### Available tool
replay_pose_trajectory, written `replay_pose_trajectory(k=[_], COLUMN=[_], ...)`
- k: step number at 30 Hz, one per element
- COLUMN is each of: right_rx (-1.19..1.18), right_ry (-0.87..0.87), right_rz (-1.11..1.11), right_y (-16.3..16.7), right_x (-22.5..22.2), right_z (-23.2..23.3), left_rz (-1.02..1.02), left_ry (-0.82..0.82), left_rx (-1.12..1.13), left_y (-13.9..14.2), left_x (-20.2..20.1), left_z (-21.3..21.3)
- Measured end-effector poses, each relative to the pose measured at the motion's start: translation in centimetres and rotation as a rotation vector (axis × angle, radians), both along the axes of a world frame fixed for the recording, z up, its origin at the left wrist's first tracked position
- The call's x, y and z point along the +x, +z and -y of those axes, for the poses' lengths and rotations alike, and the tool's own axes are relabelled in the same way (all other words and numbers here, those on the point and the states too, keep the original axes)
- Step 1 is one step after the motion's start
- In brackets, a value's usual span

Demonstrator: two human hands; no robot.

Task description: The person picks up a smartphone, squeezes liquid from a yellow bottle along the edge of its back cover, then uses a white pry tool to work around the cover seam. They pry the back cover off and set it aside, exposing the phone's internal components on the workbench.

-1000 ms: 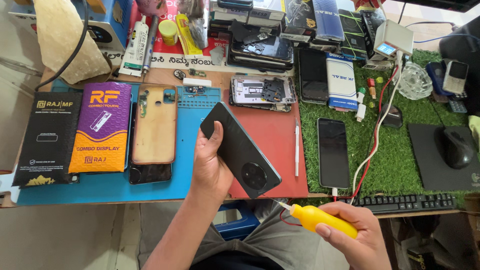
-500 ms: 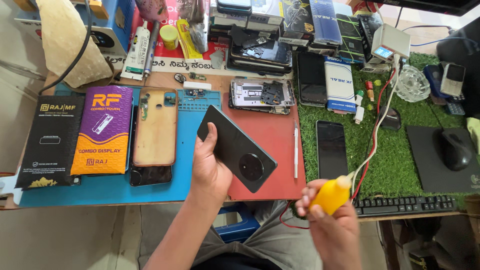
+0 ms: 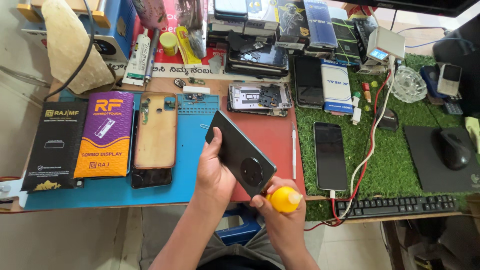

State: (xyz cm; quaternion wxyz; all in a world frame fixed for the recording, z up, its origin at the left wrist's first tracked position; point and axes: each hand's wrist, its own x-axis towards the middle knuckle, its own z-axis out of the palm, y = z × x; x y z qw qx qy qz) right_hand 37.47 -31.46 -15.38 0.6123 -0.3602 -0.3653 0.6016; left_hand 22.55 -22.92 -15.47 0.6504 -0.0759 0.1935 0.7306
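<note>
- One dark phone (image 3: 242, 155) is held above the near edge of the tabletop (image 3: 180, 87), over the seam between the blue mat (image 3: 192, 150) and the red mat (image 3: 270, 137).
- Its near lower corner is hidden behind the right hand (image 3: 280, 220) and the yellow bottle (image 3: 283, 199); part of its left edge is covered by the left hand (image 3: 212, 172).
- Its back faces up, showing a round camera ring near the lower end; the screen side cannot be seen.
- Its long axis runs diagonally, the top end pointing toward the far left and the camera end toward the near right.
- Left fingers are wrapped round the phone's left edge, thumb on its back, gripping it.
- Right fingers are closed round the yellow bottle just under the phone's lower corner; the nozzle tip is too blurred to make out.
- Beside it on the blue mat lies a tan phone back shell (image 3: 156, 131); further left, a purple box (image 3: 106, 134) and a black box (image 3: 55, 145).
- On the green turf mat (image 3: 400, 165) to the right rests another black phone (image 3: 329, 156), screen up, near a keyboard (image 3: 395, 205) cut short by the tabletop's near edge.
</note>
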Motion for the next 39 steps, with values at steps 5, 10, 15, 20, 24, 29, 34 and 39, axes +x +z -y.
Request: replay_pose_trajectory(k=[5,10,15,20,24,29,34,39], right_rx=[0.084,0.042,0.027,0.205,0.284,0.468,0.517,0.190], right_ry=[-0.098,-0.212,-0.255,-0.315,-0.343,-0.276,-0.155,-0.221], right_rz=[0.136,0.103,0.231,0.402,0.667,0.853,0.773,0.389], right_y=[-0.1,-0.1,1.3,4.4,7.0,8.3,7.4,4.7], right_x=[-0.2,0.7,3.7,6.5,7.0,6.2,5.7,7.0], right_z=[0.4,0.0,-1.1,-1.4,-1.1,-1.5,-0.7,-0.3], left_rz=[-0.065,-0.161,-0.291,-0.701,-1.580,-1.845,-1.853,-1.913], left_ry=[0.056,0.075,-0.029,-0.167,-0.158,-0.036,0.042,0.154], left_rx=[0.055,0.054,0.064,0.236,0.424,0.846,0.883,0.857], left_y=[0.4,1.7,2.2,2.8,4.8,6.8,6.7,6.1], left_x=[0.6,1.3,0.0,-1.0,-1.4,0.2,1.0,0.7], left_z=[0.2,0.9,2.2,2.9,3.7,4.6,5.0,4.8])
